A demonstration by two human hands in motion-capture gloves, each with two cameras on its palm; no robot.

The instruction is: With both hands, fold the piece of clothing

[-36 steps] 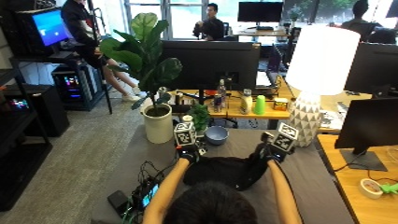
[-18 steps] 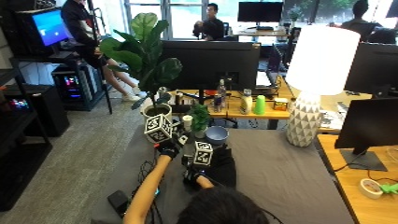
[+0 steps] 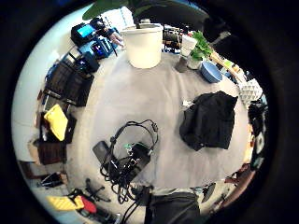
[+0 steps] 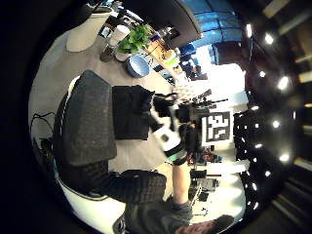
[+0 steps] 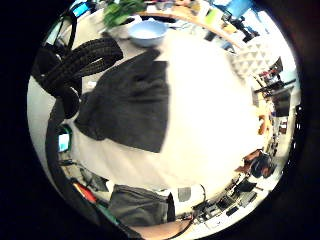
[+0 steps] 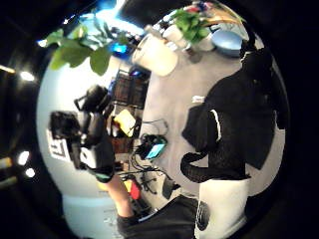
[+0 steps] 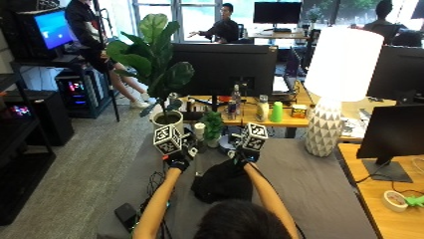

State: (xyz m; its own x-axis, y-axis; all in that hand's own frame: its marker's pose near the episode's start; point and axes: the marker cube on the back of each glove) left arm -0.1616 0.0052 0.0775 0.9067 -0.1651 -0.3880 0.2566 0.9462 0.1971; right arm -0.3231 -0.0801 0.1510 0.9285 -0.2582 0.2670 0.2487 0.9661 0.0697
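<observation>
Nearest you, the clothing [image 7: 222,181] lay bunched on the grey tabletop [image 7: 318,184], just ahead of your head, between your two forearms. It was black, and in the outside view it read as a rumpled mound, not flat. The left little finger side palm view showed it [image 3: 209,120] as a rough, thick bundle with lumpy edges, lying by itself on the cloth-covered surface. In the right little finger side palm view it [image 5: 129,102] had one straight folded edge and a looser, creased end.

To its left, a tangle of black cables and a small device [image 3: 127,158] sat near the tabletop's near edge, apart from the clothing.

Your left hand [image 7: 177,159] was raised above the tabletop, left of the clothing and not touching it. Its fingers [image 4: 87,124] showed in the left thumb side palm view, loosely bent and holding nothing. Your right hand [image 7: 242,158] hovered over the far edge of the clothing. Its fingers [image 6: 224,144] were gently curled with nothing between them, released; the clothing lay below them, ungripped.

Farther on stood a blue bowl [image 3: 211,72], a small potted plant [image 7: 212,127], and a white pot [image 7: 167,119] with a large-leaved plant. At the far right stood a white lamp [image 7: 331,84].
</observation>
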